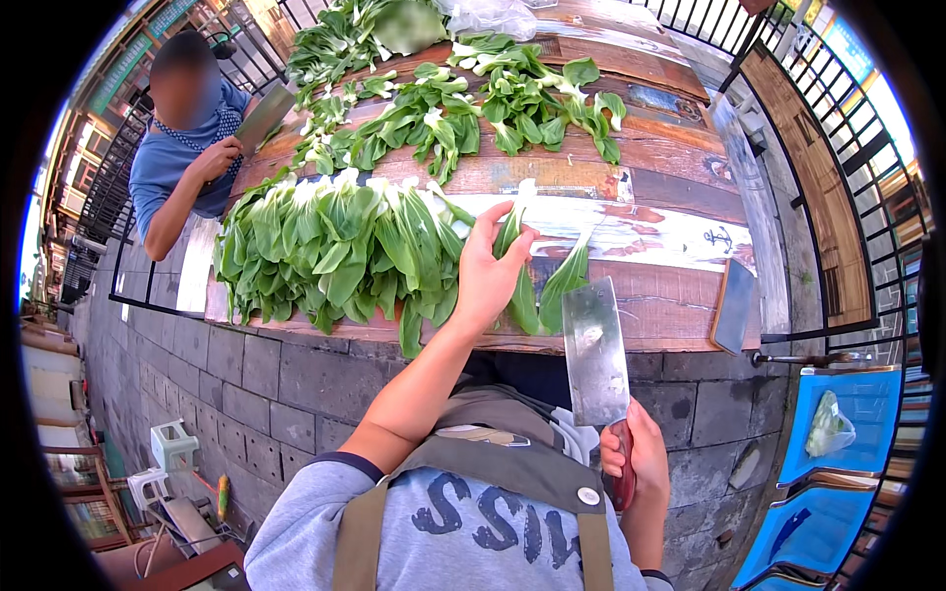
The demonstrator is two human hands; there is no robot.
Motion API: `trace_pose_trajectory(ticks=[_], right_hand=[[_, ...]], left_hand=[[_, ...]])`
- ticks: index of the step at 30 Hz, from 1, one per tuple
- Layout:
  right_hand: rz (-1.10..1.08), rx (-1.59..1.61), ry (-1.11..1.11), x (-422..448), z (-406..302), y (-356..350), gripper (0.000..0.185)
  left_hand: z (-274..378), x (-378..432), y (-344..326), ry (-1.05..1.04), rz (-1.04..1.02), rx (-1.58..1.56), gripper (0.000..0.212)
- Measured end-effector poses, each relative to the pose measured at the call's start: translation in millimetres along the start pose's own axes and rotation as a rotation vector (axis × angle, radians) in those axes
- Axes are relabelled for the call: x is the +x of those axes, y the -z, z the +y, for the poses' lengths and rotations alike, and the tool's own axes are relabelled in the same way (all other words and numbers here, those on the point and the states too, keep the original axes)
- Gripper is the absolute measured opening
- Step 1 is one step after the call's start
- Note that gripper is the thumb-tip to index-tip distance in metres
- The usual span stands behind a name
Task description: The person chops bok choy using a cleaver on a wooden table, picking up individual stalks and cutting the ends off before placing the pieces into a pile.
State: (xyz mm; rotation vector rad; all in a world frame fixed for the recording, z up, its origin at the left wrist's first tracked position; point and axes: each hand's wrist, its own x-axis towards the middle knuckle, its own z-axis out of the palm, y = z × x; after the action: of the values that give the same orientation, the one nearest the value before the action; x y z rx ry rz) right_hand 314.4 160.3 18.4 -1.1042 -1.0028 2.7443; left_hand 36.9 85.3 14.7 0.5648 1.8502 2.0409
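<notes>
A bok choy stalk with a white base is pinched between the thumb and fingers of my left hand, just above the tabletop. Beside it, to the right, lies another bok choy leaf. In my right hand is the wooden handle of a cleaver. Its broad blade points up and away from me, close to the table's front edge, with small wet-looking bits on it. A thick row of bok choy lies left of my left hand, white bases away from me and leaves hanging towards the near edge.
More bok choy is spread across the plank table, with a plastic bag behind. A dark flat slab lies at the near right corner. Another person holds a cleaver at the left. Blue chairs stand at right.
</notes>
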Motion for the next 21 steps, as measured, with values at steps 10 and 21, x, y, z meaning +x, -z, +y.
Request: trace_pose_trajectory(ticks=[10, 21], right_hand=[[0.053, -0.024, 0.058, -10.2, 4.3, -5.6, 0.045], [0.127, -0.017, 0.233, -17.3, -9.0, -6.1, 0.039]], left_hand=[[-56.6, -10.9, -22.3, -0.17, -0.298, 0.847, 0.078], [0.1, 10.7, -0.1, -0.133, -0.015, 0.396, 0.05]])
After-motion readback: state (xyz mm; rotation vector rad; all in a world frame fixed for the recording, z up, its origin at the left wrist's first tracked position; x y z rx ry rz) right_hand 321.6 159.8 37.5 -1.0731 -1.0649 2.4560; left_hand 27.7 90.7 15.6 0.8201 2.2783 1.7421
